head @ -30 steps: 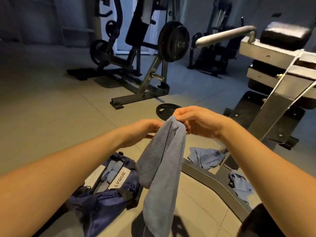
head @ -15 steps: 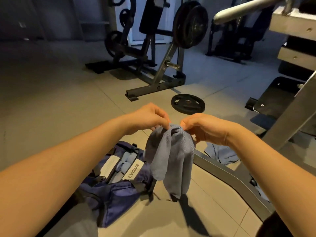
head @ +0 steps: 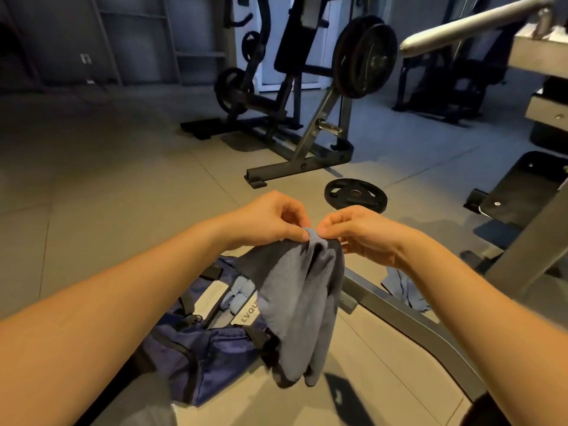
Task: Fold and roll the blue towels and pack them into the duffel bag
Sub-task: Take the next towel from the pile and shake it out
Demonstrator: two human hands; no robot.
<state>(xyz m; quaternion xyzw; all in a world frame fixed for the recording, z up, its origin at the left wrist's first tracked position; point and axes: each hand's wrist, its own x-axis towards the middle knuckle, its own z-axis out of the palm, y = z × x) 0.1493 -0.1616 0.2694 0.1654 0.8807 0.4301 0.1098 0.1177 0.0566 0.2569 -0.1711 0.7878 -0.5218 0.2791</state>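
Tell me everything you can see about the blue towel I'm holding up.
The blue towel is a grey-blue cloth with a terry-like nap. It hangs in the air, doubled over into loose vertical folds, not yet rolled. The left hand and right hand pinch its bunched top edge, close together. Its lower end dangles free in front of the open navy duffel bag.

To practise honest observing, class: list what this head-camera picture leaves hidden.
Head view: the duffel bag's label, its end covered by the held towel.
Head view: the floor towel, partly behind the right forearm.
Head view: the count of rolled towels in the bag, too small and partly covered.
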